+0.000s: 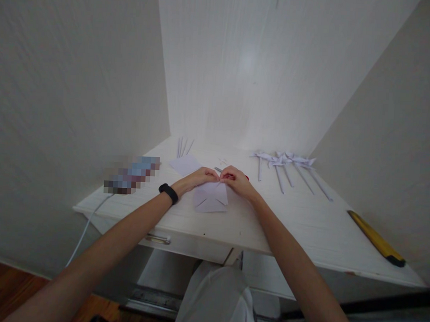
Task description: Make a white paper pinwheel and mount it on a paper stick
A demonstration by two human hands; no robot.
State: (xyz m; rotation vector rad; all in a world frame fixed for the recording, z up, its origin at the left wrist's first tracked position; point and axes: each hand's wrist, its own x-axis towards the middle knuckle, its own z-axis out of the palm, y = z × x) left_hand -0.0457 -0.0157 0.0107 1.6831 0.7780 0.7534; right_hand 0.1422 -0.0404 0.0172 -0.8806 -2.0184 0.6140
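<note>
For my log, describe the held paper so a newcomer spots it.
On the white desk, the left hand and right hand come together. Both pinch the paper. Unlike the sheet behind, leftward, it shows two dark slanting lines.

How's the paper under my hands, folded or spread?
Mostly spread: the paper looks flat nearest you, two slits showing; fingers hide part of its far edge.

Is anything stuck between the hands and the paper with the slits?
Nothing visible: the left hand and right hand both touch the paper at its far side. Another sheet lies off to the left.
</note>
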